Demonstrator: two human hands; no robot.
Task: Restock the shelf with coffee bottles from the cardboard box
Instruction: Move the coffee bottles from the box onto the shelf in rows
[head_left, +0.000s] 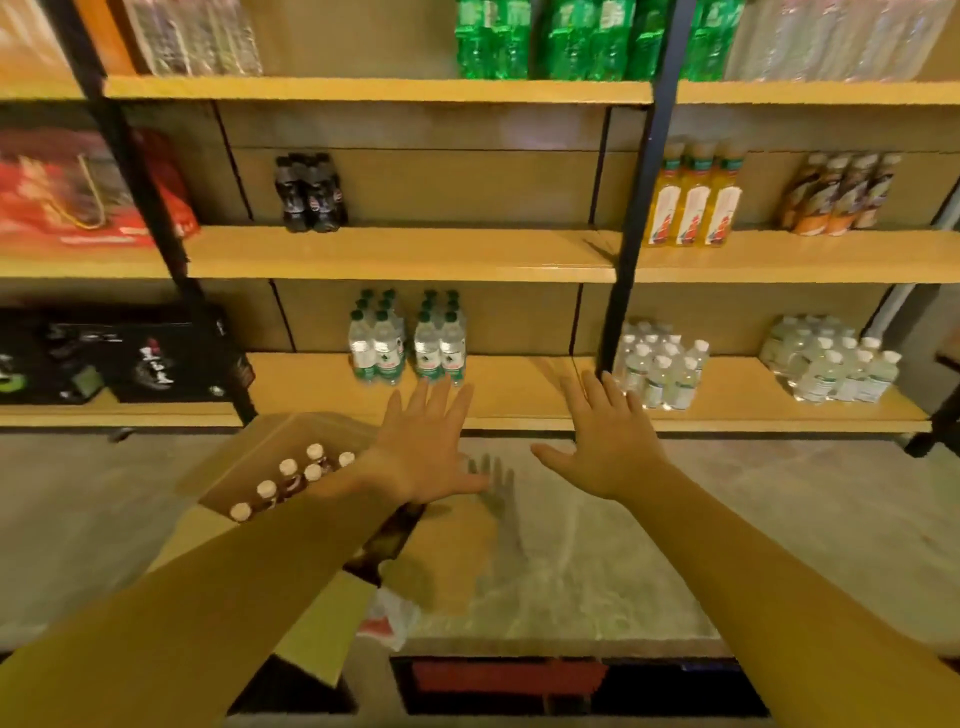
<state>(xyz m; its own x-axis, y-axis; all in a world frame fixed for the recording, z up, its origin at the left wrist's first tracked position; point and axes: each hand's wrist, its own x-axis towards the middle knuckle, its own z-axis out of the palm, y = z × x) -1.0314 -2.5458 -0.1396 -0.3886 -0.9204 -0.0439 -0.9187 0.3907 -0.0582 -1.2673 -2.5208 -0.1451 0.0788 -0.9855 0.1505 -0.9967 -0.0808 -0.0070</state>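
An open cardboard box (244, 457) sits on the floor at lower left, before the shelving. Several dark coffee bottles with white caps (291, 475) stand upright inside it. My left hand (423, 449) hovers just right of those bottles, fingers spread, holding nothing; its forearm crosses over the box. My right hand (608, 441) is stretched out beside it, fingers apart and empty, in front of the lowest wooden shelf (519, 395). A row of brown coffee bottles (841, 192) stands on the middle shelf at far right.
Green-capped water bottles (408, 338) and white-capped packs (662, 371) stand on the lowest shelf. Dark cola bottles (310, 192) and yellow juice bottles (693, 195) are on the middle shelf (415, 252). A black upright post (631, 208) divides the bays. Grey floor (779, 519) lies below.
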